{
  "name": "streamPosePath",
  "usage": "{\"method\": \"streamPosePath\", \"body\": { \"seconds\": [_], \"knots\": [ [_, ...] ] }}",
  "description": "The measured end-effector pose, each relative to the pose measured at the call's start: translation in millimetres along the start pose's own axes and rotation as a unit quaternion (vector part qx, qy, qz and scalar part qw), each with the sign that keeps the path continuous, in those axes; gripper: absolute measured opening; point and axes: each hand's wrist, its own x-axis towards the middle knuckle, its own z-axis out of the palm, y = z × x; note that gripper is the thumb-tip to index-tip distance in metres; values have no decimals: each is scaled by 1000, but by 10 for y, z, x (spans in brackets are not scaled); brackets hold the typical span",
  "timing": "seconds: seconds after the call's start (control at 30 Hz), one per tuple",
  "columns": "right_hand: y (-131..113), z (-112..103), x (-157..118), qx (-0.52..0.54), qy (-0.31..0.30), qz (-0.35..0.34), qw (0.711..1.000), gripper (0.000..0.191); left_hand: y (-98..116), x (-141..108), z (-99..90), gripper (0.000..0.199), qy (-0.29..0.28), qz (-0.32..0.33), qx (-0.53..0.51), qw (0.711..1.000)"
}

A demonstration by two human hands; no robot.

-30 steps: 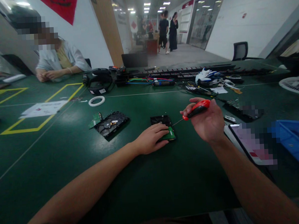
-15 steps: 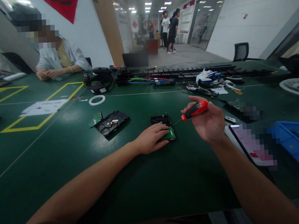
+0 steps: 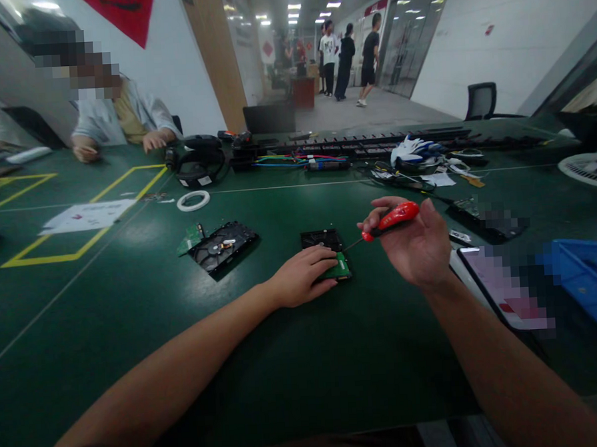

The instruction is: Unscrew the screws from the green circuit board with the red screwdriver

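A small black hard drive (image 3: 320,238) with a green circuit board (image 3: 339,268) lies on the green table in front of me. Across its left side rests my left hand (image 3: 304,274), fingers over the board and thumb along the near edge, holding it down. My right hand (image 3: 412,244) grips a red and black screwdriver (image 3: 397,215) by the handle. The thin shaft slants down left, and its tip meets the drive near the board's right edge. My left fingers hide part of the board.
Left of the drive lies a larger opened hard drive (image 3: 224,246) beside a loose green board (image 3: 190,239). A white tape ring (image 3: 194,201) is behind them. At right are a phone (image 3: 502,286), a blue bin (image 3: 589,281) and another drive (image 3: 488,217). A co-worker (image 3: 123,119) sits across the table.
The screwdriver handle has turned in my right hand, showing more red on top. My left hand and the drive stay put. The co-worker's hands have moved apart; people in the background have walked.
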Motion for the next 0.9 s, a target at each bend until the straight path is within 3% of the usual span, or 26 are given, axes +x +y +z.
{"method": "streamPosePath", "body": {
  "seconds": [0.1, 0.33, 0.57, 0.8, 0.9],
  "knots": [
    [11, -7, 0, 0, -2, -3, 1000, 55, 2, 0, 3, 41, 7, 2, 3, 1000],
    [30, -64, 15, -20, 17, -13, 1000, 42, 1, 0, -13, 42, -6, -2, 3, 1000],
    [-1, -44, 15, -1, -2, -11, 1000, 36, 5, 0, -16, 42, -4, 1, 4, 1000],
    [-27, -3, 12, 9, 4, 1, 1000, 57, 12, 6, -17, 42, 1, 2, -2, 1000],
    [-21, 2, 5, 6, 1, 4, 1000, 57, 9, 6, -10, 41, 6, 6, 1, 1000]
  ]
}}
